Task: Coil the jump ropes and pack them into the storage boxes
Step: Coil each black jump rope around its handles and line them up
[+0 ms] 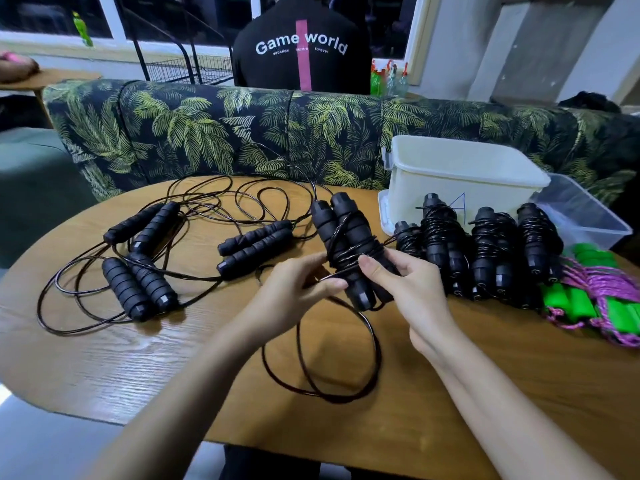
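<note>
Between loose ropes [138, 289] and bundles [485, 251], left hand [294, 289] pinches cord [349, 252], right hand [408, 289] grips handles [332, 220].

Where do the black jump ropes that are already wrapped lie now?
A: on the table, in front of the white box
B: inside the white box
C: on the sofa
A: the wrapped black bundles lie side by side on the table, just in front of the white box.

- Left hand [298, 282]: forearm enters from 7 o'clock, fingertips pinching the cord [343, 270].
- Right hand [405, 289]: forearm enters from 5 o'clock, fingers curled round the paired handles [349, 223].
</note>
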